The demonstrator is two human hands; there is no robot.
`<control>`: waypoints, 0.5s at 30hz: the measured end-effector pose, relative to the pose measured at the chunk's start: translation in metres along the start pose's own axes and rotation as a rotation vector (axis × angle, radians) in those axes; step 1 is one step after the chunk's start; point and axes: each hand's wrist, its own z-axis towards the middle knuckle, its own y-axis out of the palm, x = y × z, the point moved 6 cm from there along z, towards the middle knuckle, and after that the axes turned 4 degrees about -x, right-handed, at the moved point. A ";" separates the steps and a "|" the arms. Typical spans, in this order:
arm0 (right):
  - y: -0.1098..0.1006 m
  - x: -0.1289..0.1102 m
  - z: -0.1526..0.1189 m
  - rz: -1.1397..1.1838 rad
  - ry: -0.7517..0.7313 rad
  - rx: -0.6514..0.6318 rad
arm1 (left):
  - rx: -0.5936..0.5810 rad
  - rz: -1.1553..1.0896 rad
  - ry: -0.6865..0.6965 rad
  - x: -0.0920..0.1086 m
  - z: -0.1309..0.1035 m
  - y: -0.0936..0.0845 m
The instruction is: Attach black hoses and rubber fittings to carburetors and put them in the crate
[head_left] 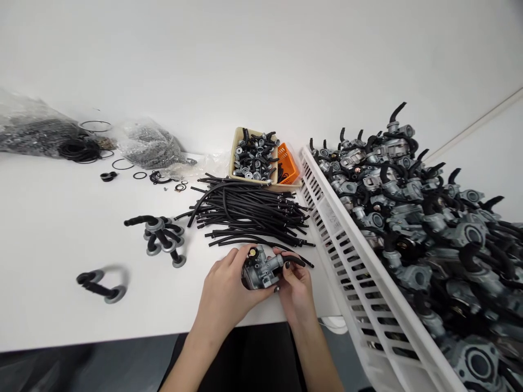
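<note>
A grey metal carburetor (260, 270) with a brass-coloured fitting sits in my left hand (229, 280), whose fingers wrap round its body. My right hand (296, 284) closes on the carburetor's right side, thumb and fingers pinching at the base of a short black rubber boot (293, 261). The boot points to the right. Just beyond both hands lies a pile of black rubber hoses (249, 209). Parts of the carburetor are hidden behind my fingers.
To the right, a white slotted crate (347, 239) is heaped with carburetors (408, 201). Behind the hoses stand a cream bin (233, 158) of capped boots and an orange basket (288, 163). Loose capped boots (163, 237), rubber rings (139, 175) and plastic bags (151, 144) lie left.
</note>
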 end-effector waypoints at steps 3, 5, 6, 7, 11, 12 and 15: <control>0.001 0.000 0.000 0.000 0.005 -0.003 | -0.004 -0.008 -0.002 0.000 0.000 0.001; 0.002 0.000 0.000 -0.005 0.005 0.007 | -0.007 0.001 -0.006 0.000 0.000 0.001; 0.002 0.000 0.000 -0.009 0.000 0.012 | -0.007 0.004 -0.008 0.000 0.000 0.002; 0.001 0.000 -0.001 -0.014 -0.007 0.017 | -0.005 0.005 -0.008 0.001 -0.001 0.002; 0.000 0.001 0.000 -0.034 -0.019 0.022 | 0.002 0.009 0.002 0.000 -0.003 0.002; -0.001 0.001 0.000 -0.035 -0.016 0.023 | 0.003 0.011 0.005 0.000 -0.003 0.001; -0.004 0.004 0.000 -0.032 -0.005 0.029 | 0.005 0.015 0.006 0.000 -0.002 0.001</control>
